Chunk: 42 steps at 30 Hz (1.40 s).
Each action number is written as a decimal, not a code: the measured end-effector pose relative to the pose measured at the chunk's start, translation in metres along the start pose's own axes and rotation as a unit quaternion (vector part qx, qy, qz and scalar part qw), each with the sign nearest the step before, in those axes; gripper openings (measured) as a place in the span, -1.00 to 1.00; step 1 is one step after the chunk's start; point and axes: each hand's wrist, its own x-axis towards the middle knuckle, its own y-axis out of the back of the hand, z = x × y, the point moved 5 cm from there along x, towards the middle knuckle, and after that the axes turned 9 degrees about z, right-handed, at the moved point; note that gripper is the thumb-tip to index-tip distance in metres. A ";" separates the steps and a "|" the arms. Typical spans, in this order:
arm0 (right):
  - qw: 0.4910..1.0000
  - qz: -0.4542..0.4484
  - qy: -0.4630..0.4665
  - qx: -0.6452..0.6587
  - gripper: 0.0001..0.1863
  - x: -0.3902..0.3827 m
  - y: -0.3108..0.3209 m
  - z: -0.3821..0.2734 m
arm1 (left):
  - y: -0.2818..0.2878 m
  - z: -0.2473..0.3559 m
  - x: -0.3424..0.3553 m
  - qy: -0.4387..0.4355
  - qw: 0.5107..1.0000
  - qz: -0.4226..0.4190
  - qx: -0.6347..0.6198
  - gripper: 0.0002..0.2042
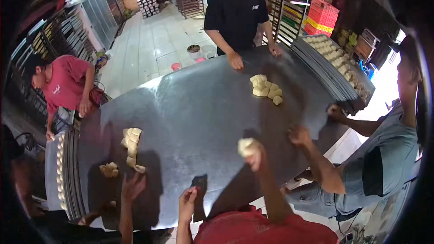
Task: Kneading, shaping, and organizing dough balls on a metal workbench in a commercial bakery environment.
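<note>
A large steel table (199, 108) fills the middle of the view. My right hand (255, 156) is raised over its near side, shut on a pale lump of dough (245, 146). My left hand (187, 202) hovers at the near edge with its fingers apart and nothing in it, next to a dark patch (199, 183) on the steel that may be a shadow. A row of dough pieces (131, 143) lies to the left, with a smaller heap (109, 169) beside it. Another cluster of dough (266, 88) lies at the far right.
Another person's hand (134, 185) reaches in at the lower left. A person in grey-blue (384, 162) works at the right edge, one in black (236, 13) stands opposite, one in red (65, 83) stands left. Trays of dough balls (337, 58) (58, 167) flank the table.
</note>
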 end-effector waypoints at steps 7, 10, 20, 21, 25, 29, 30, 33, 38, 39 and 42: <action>0.959 -0.068 -0.144 -0.235 -0.85 -0.078 -0.165 -0.069 | -0.068 0.045 0.011 -0.121 0.970 0.059 0.203 -0.56; 0.975 0.087 -0.198 -0.057 -0.83 -0.049 -0.147 -0.085 | -0.032 0.060 -0.004 -0.128 0.954 0.137 0.236 -0.57; 0.797 -0.058 0.344 -0.493 -0.75 -0.037 -0.159 -0.048 | 0.081 0.021 0.028 -0.405 0.780 0.182 0.442 -0.70; 0.795 -0.091 0.266 -0.538 -0.80 -0.037 -0.174 -0.039 | 0.069 0.029 0.047 -0.393 0.784 0.202 0.436 -0.70; 0.780 -0.187 0.275 -0.530 -0.82 -0.112 -0.180 -0.031 | 0.032 -0.005 0.041 -0.246 0.877 0.126 0.393 -0.70; 0.759 -0.262 0.311 -0.509 -0.82 -0.116 -0.100 -0.037 | 0.109 -0.024 -0.008 -0.417 0.793 0.123 0.426 -0.77; 0.741 -0.252 0.292 -0.550 -0.80 -0.094 -0.092 -0.026 | 0.122 -0.033 -0.006 -0.396 0.803 0.094 0.435 -0.78; 0.796 -0.097 0.260 -0.537 -0.74 -0.030 -0.166 -0.041 | 0.107 0.012 0.045 -0.386 0.807 0.178 0.410 -0.80; 0.813 -0.201 0.299 -0.457 -0.83 -0.127 -0.186 -0.055 | 0.072 -0.026 0.005 -0.344 0.845 0.198 0.359 -0.81; 0.802 -0.237 0.308 -0.454 -0.83 -0.136 -0.150 -0.043 | 0.095 -0.039 -0.014 -0.391 0.822 0.182 0.371 -0.83; 0.781 -0.202 0.242 -0.540 -0.83 -0.080 -0.105 -0.030 | 0.151 -0.017 -0.005 -0.382 0.812 0.126 0.422 -0.83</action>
